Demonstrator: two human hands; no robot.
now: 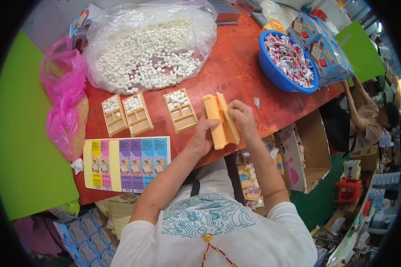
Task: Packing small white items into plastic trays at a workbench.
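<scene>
Over the front edge of the red table, I hold a light-orange plastic case whose two panels stand apart in a narrow V. My left hand wraps round its left panel, thumb across the face. The fingers of my right hand pinch the upper edge of the right panel. To the left lie three compartment trays of the same plastic: one tray close to my left hand, and a pair, the left tray and the right tray, side by side. White cubes fill their far compartments.
A clear plastic bag spills white cubes at the back. A blue basin holds small red-and-white packets. Colourful label sheets lie front left, beside a pink bag. An open carton stands right; another person works beyond.
</scene>
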